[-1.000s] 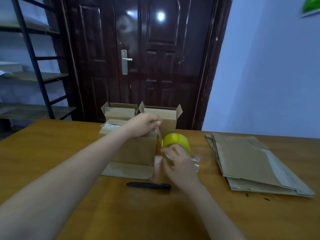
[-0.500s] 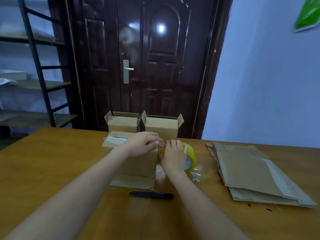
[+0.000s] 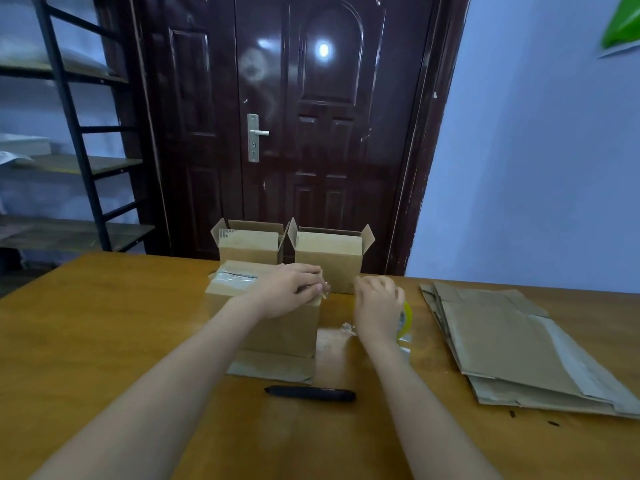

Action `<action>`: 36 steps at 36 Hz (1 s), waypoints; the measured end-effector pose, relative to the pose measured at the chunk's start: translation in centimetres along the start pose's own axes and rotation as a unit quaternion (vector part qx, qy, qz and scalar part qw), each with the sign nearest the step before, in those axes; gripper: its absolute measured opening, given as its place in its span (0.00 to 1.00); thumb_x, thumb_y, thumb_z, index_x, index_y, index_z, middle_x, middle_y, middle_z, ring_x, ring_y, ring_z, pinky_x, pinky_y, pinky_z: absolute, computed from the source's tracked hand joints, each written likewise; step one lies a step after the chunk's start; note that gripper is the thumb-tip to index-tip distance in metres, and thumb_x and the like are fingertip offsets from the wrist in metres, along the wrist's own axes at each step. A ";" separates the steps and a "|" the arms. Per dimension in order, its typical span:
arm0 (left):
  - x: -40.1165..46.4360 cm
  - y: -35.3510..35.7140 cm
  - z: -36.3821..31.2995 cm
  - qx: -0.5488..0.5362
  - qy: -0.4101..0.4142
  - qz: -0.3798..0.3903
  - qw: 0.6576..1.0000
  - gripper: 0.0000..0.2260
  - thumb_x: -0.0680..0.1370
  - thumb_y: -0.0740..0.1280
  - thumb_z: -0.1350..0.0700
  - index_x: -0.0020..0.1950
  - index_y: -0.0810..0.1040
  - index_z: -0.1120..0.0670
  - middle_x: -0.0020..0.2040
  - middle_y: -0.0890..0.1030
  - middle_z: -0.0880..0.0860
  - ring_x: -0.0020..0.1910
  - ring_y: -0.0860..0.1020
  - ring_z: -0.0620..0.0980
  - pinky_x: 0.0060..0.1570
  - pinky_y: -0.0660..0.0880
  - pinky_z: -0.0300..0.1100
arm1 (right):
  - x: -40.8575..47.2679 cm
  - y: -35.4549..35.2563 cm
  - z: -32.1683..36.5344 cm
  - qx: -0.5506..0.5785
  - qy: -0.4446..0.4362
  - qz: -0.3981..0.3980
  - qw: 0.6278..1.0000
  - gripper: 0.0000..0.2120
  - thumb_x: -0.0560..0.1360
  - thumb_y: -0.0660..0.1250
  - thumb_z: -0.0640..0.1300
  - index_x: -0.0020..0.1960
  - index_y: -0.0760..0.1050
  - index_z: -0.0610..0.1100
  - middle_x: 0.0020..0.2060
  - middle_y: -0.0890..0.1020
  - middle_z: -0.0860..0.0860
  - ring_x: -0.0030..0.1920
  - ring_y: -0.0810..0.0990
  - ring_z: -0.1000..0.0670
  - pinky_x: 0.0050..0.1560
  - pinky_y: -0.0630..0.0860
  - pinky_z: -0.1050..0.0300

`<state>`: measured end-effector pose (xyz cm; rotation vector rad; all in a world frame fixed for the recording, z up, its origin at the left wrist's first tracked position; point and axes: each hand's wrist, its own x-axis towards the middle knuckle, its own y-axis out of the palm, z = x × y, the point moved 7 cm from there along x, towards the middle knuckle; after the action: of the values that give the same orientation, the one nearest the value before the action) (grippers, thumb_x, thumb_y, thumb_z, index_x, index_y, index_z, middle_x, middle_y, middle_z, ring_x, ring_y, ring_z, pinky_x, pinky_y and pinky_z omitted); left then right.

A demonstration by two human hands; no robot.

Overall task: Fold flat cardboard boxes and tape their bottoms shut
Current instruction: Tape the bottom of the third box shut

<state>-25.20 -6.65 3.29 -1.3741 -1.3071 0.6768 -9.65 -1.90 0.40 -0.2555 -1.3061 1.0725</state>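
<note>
A cardboard box (image 3: pixel 277 332) stands bottom up in the middle of the wooden table (image 3: pixel 104 341), with clear tape (image 3: pixel 235 279) across its top. My left hand (image 3: pixel 287 289) lies on the box top, its fingers curled over the right edge and pressing the tape end. My right hand (image 3: pixel 377 306), blurred, hovers just right of the box with its fingers loose and nothing in them. A yellow tape roll (image 3: pixel 406 322) stands on the table behind its wrist, partly hidden. A stack of flat cardboard boxes (image 3: pixel 502 341) lies to the right.
Two folded boxes (image 3: pixel 249 245) (image 3: pixel 329 261) stand open-topped at the table's far edge, in front of a dark door (image 3: pixel 311 133). A black pen-like tool (image 3: pixel 310 393) lies in front of the box. A metal shelf rack (image 3: pixel 79 150) stands at left.
My right hand brought the tape roll from the box's front to its right side, set it down and lifted off. My left hand stayed on the box top.
</note>
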 end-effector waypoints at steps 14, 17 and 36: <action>-0.4 0.5 0.2 0.047 -0.012 0.043 0.998 0.17 0.83 0.50 0.48 0.68 0.71 0.41 0.75 0.62 0.45 0.74 0.58 0.46 0.73 0.54 0.48 | -2.5 -1.4 1.1 0.099 -0.083 0.000 0.992 0.11 0.75 0.66 0.39 0.56 0.81 0.46 0.51 0.83 0.52 0.56 0.77 0.48 0.62 0.67 0.45; -0.2 0.8 0.4 0.052 -0.016 0.056 0.997 0.16 0.83 0.49 0.47 0.66 0.72 0.40 0.75 0.61 0.44 0.74 0.57 0.46 0.72 0.53 0.49 | -3.8 -1.2 2.4 0.072 -0.156 0.015 0.985 0.12 0.76 0.62 0.43 0.57 0.80 0.48 0.51 0.82 0.54 0.56 0.76 0.51 0.64 0.65 0.49; 0.5 0.9 -0.3 0.066 -0.057 0.080 0.993 0.12 0.81 0.51 0.50 0.53 0.74 0.44 0.69 0.63 0.47 0.67 0.61 0.50 0.66 0.56 0.49 | -3.2 -4.0 -0.9 0.423 0.007 0.235 0.875 0.14 0.80 0.60 0.38 0.45 0.81 0.51 0.46 0.83 0.53 0.49 0.78 0.59 0.49 0.71 0.61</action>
<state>-24.54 -6.08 2.71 -1.3585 -1.2261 0.9468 -6.56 -6.08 0.82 0.0967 -0.6558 1.9490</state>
